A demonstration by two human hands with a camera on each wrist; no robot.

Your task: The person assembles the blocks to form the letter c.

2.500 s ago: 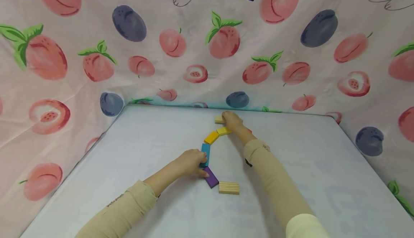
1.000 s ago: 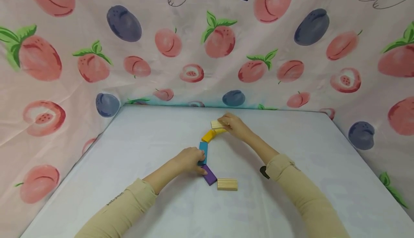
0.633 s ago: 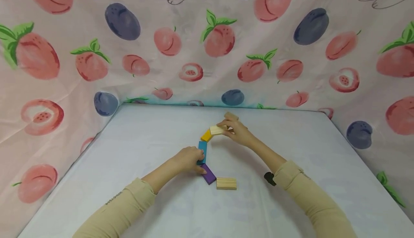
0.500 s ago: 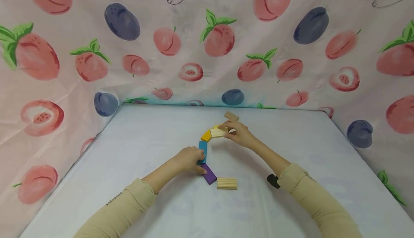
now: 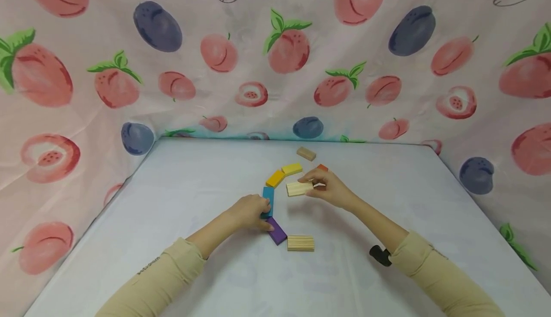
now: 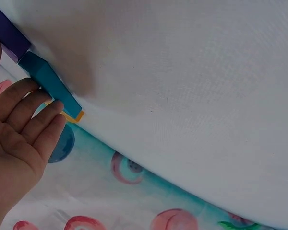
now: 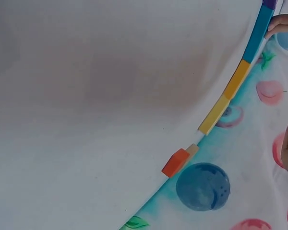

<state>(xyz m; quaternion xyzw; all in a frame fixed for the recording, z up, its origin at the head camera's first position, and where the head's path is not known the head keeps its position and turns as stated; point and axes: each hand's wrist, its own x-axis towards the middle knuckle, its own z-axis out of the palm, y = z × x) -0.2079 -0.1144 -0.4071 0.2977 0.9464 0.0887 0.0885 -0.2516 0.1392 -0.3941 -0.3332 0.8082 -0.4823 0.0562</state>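
My right hand [image 5: 330,189] pinches a plain grooved wooden block [image 5: 297,189] between thumb and fingers, above the table inside a curve of coloured blocks. In the right wrist view that block is hidden. My left hand [image 5: 249,213] rests against the curve's left side. Its fingers, fairly straight in the left wrist view, touch the blue block [image 6: 48,79], while the thumb lies at the purple block [image 5: 277,232]. Beyond the blue one follow an orange-yellow block [image 5: 275,178] and a yellow block [image 5: 292,169]. A red-orange block [image 7: 176,163] sits apart, partly behind my right hand in the head view.
Near the table's back edge lies another wooden block [image 5: 306,153]. A grooved wooden block [image 5: 300,243] touches the purple block's near end. The white table [image 5: 206,173] is bounded at the back and sides by a fruit-print cloth [image 5: 258,35].
My right hand has picked up the wooden block from behind the yellow one and brought it nearer, exposing the yellow and red-orange blocks. My left hand has stayed at the blue and purple blocks.
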